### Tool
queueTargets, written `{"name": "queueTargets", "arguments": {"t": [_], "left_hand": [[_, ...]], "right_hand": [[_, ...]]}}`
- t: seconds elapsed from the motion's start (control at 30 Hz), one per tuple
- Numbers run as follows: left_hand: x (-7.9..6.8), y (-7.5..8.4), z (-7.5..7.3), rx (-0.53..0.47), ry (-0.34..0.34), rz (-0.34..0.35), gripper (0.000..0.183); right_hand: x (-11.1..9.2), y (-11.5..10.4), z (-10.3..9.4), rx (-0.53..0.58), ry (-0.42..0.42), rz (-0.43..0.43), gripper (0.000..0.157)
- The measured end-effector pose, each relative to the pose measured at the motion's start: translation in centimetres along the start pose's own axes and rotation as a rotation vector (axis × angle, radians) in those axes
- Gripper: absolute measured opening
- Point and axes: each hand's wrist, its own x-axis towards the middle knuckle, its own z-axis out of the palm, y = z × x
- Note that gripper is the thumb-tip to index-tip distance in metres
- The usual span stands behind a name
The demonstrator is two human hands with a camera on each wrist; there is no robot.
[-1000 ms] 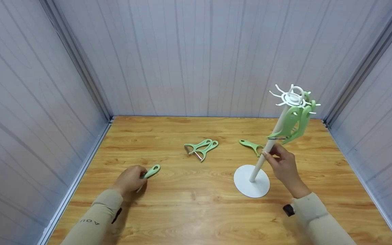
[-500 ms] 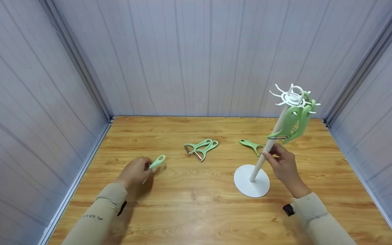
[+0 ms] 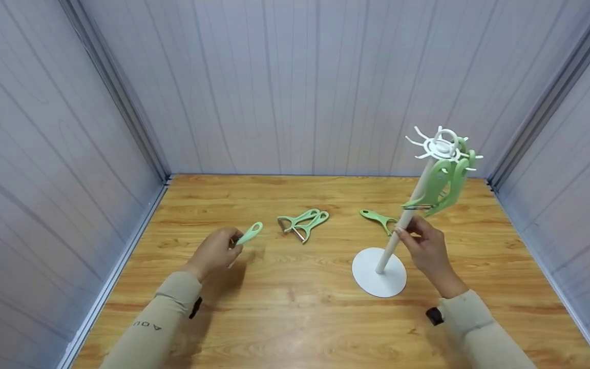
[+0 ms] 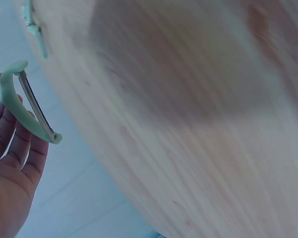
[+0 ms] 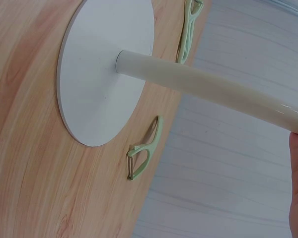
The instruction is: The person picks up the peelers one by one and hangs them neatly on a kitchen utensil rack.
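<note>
In the head view my left hand (image 3: pixel 216 253) pinches a light green peeler (image 3: pixel 250 233) above the table's left part, its looped handle end pointing up and right. The left wrist view shows that peeler's green head and metal blade (image 4: pixel 36 106) beside my fingers. My right hand (image 3: pixel 426 249) grips the post of a white stand (image 3: pixel 379 281) between thumb and fingers. Several green peelers (image 3: pixel 443 184) hang from hooks on the right side of the stand's top (image 3: pixel 441 148); hooks on its left side carry nothing.
Two crossed green peelers (image 3: pixel 302 224) lie mid-table. Another green peeler (image 3: pixel 375 217) lies behind the stand, partly covered by the post. Pale panel walls (image 3: pixel 295 92) enclose the wooden table (image 3: pixel 285 307) at the back and sides.
My left hand has moved right and away from me, carrying the peeler up off the table. My right hand and the stand have stayed where they were.
</note>
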Motion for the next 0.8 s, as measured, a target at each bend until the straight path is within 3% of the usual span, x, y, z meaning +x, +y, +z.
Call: {"name": "queueTargets", "arguments": {"t": [0.3,0.6,0.8], "left_hand": [[0.5,2.0,-0.2,-0.05,0.07,0.054,0.022],[1.1,4.3,-0.8,-0.135,0.143,0.126,0.02],[1.3,5.6,-0.6,-0.15,0.182,0.18,0.02]], "right_hand": [[-0.1,0.1,0.0,-0.006,0.012,-0.024,0.025],[0.0,-0.4,0.1,-0.017,0.013,0.029,0.025],[-0.1,-0.2,0.2,-0.04,0.017,0.017,0.026]]}}
